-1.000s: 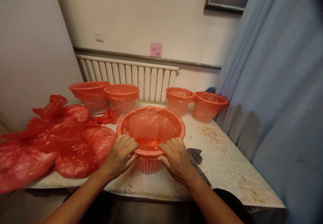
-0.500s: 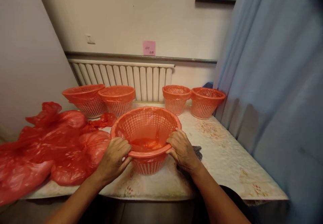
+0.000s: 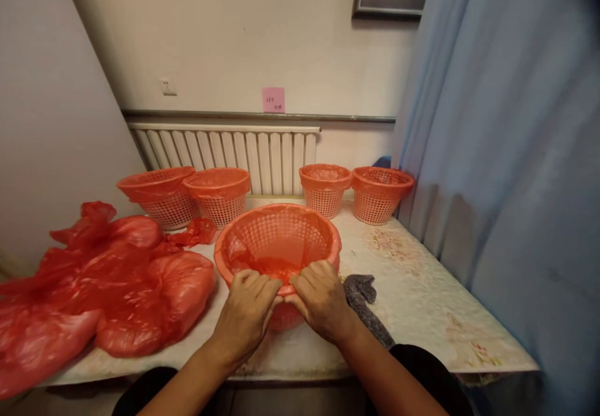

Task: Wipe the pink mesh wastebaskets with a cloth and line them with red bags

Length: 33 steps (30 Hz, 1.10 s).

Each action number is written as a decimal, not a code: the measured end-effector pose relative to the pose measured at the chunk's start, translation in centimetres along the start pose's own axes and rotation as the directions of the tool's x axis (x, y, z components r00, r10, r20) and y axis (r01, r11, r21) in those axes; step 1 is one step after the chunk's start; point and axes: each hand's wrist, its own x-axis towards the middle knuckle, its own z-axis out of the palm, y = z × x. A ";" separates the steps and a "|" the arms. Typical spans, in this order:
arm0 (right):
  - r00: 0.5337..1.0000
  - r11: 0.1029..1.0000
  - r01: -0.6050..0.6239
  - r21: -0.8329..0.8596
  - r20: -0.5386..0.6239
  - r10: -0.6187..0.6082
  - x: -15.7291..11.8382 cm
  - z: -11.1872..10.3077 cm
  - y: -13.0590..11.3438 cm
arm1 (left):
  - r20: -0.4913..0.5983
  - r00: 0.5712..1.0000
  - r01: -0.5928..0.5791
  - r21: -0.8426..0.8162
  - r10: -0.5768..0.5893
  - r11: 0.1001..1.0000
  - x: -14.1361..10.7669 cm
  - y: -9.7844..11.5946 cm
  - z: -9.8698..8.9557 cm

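Observation:
Right in front of me a red plastic basket (image 3: 281, 216) with lattice sides stands on the table. A thin red plastic bag (image 3: 241, 253) lines its inside and is folded over the rim. My left hand (image 3: 248, 303) is closed over the near rim, fingers inside and thumb on the outer side. Close beside it my right hand (image 3: 319, 294) grips the same rim in the same way, the two thumbs almost touching. The hands hide most of the basket's near side.
Red plastic bags (image 3: 126, 278) lie heaped at the left. Behind stand bag-lined baskets (image 3: 218, 197), two at left and two at right (image 3: 325, 194). A dark grey cloth (image 3: 365, 303) lies right of my hands. A blue curtain (image 3: 492, 153) hangs along the right.
Both hands have slid along the rim from the basket's sides to the middle of its near edge. The grey cloth shows more fully now.

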 end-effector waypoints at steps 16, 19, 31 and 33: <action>0.996 0.997 -0.059 0.046 -0.060 0.062 -0.7 0.0 2.4 | 0.062 0.996 -0.054 -0.071 0.058 0.996 -1.0 -5.1 -1.6; 0.998 0.998 -0.051 -0.038 -0.044 0.050 -0.4 0.2 0.1 | -0.009 0.997 -0.071 -0.042 0.071 0.997 -1.1 -2.9 -0.7; 0.994 0.987 -0.041 0.153 -0.098 0.056 -1.5 -0.6 6.3 | 0.025 0.995 -0.091 -0.117 0.095 0.989 -0.7 -6.6 -0.3; 0.992 0.986 -0.051 0.159 -0.108 0.068 -1.5 -0.6 6.2 | 0.062 0.993 -0.095 -0.126 0.104 0.987 -0.8 -7.1 -0.8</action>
